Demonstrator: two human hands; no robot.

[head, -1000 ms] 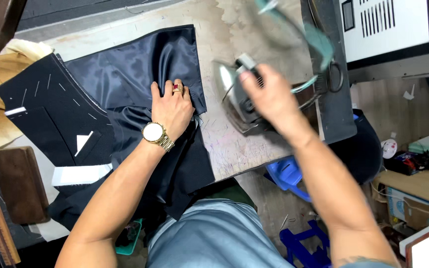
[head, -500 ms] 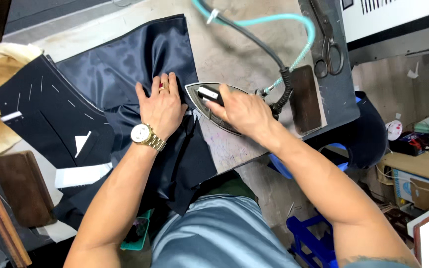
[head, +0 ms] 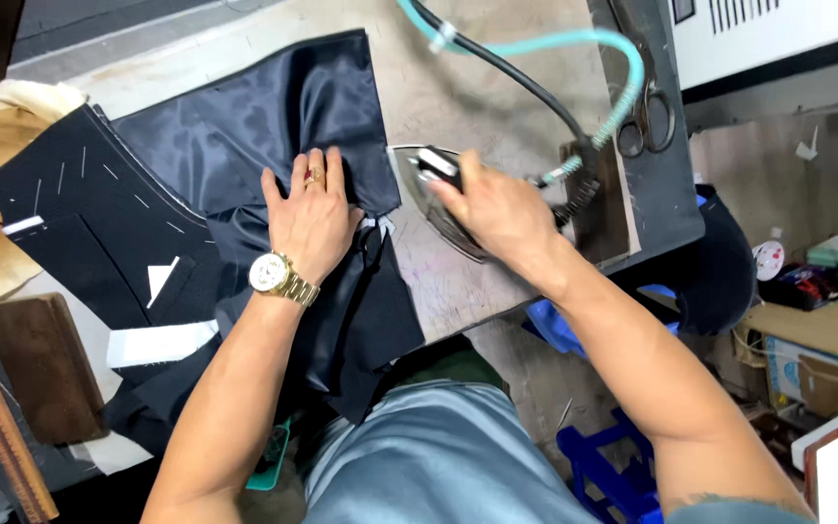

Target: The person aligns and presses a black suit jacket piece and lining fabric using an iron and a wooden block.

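Navy lining fabric (head: 273, 126) under your left hand (head: 314, 215), palm flat, fingers spread; your right hand (head: 492, 206) grips steam iron (head: 429, 194) beside it.

One iron (head: 429, 199) sits under the right hand (head: 497, 209). One dark lining piece (head: 273, 126) lies under the left hand (head: 314, 215), which wears one ring (head: 315, 177) and one watch (head: 272, 274). One pair of scissors (head: 644, 97) lies beyond the right hand. Two hoses (head: 574, 44) run up from the iron. One wooden block (head: 46, 364) lies left of the left forearm.
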